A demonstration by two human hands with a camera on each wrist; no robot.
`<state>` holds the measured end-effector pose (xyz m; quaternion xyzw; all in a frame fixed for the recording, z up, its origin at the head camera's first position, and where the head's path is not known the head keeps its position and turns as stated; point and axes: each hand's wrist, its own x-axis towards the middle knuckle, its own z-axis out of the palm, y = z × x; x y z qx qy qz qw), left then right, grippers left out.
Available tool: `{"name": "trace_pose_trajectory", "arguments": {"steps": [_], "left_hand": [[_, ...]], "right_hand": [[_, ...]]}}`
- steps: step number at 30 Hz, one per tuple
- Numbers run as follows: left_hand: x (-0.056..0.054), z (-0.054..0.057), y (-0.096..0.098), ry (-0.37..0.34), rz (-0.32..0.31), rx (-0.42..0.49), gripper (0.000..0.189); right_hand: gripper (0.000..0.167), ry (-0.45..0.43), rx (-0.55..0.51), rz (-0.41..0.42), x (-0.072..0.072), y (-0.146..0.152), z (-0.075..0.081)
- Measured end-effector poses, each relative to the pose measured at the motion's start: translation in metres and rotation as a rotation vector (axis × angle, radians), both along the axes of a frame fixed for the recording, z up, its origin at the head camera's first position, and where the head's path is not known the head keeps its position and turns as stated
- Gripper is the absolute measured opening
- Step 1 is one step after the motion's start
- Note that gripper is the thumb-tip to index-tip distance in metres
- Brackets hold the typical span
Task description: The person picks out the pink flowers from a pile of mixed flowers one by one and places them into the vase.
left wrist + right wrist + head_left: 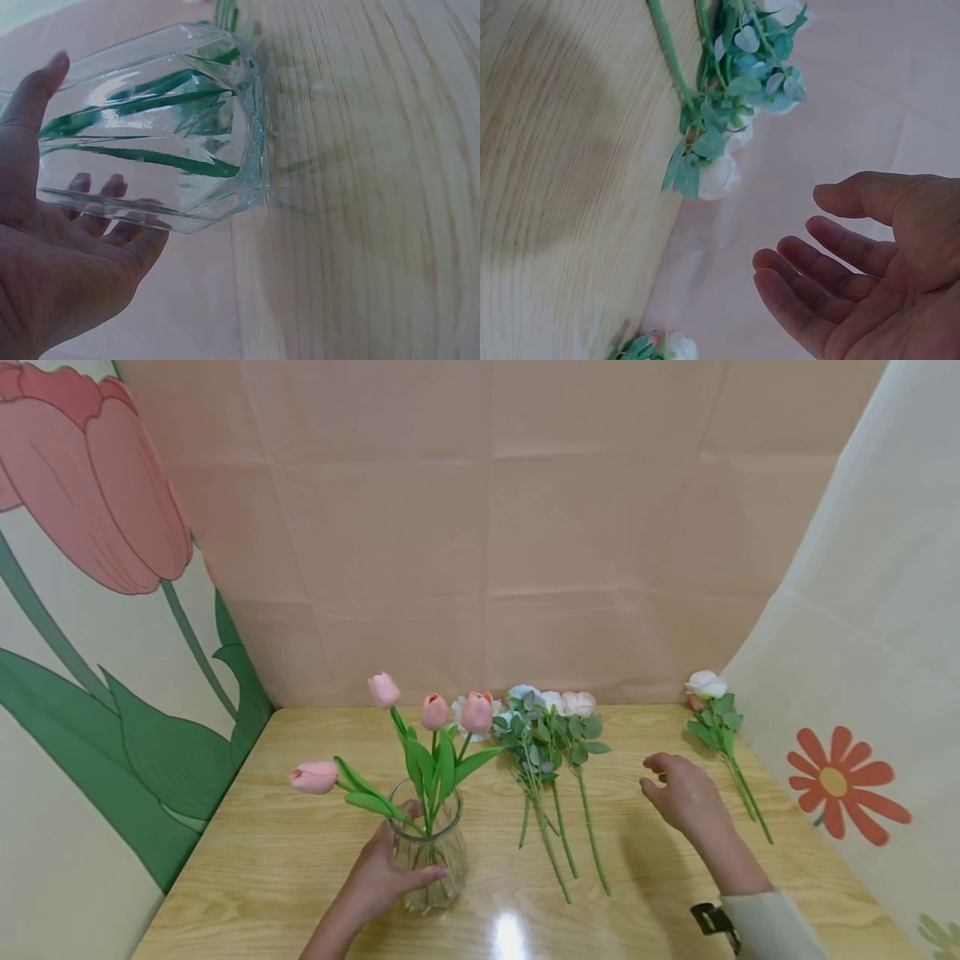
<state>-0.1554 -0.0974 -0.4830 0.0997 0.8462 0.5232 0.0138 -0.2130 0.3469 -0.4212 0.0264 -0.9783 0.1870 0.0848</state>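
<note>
My left hand (377, 875) holds a clear ribbed glass vase (452, 853) round its side, the thumb across the front and the fingers behind. Several pink tulips (477, 714) with green leaves stand in the vase, one leaning far out to the left. In the left wrist view their green stems (161, 156) show through the glass. My right hand (686, 793) hovers above the table with relaxed, slightly bent fingers and nothing in it. It is between a group of pale roses and blue flowers (579, 704) and a white rose stem (707, 685) at the right.
The light wood table (285, 860) runs back to a pinkish-brown cloth (487, 527). The loose flowers lie with blooms toward that cloth and stems (592, 835) toward me. Printed flower cloths (832, 781) flank the table on both sides.
</note>
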Motion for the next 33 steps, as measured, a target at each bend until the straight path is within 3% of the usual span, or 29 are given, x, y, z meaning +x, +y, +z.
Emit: {"name": "trace_pose_trajectory", "arguments": {"steps": [33], "left_hand": [[0.0, -0.001, 0.0, -0.023, 0.004, 0.004, 0.096]], "right_hand": [[0.041, -0.051, 0.012, -0.058, -0.015, 0.055, -0.018]]}}
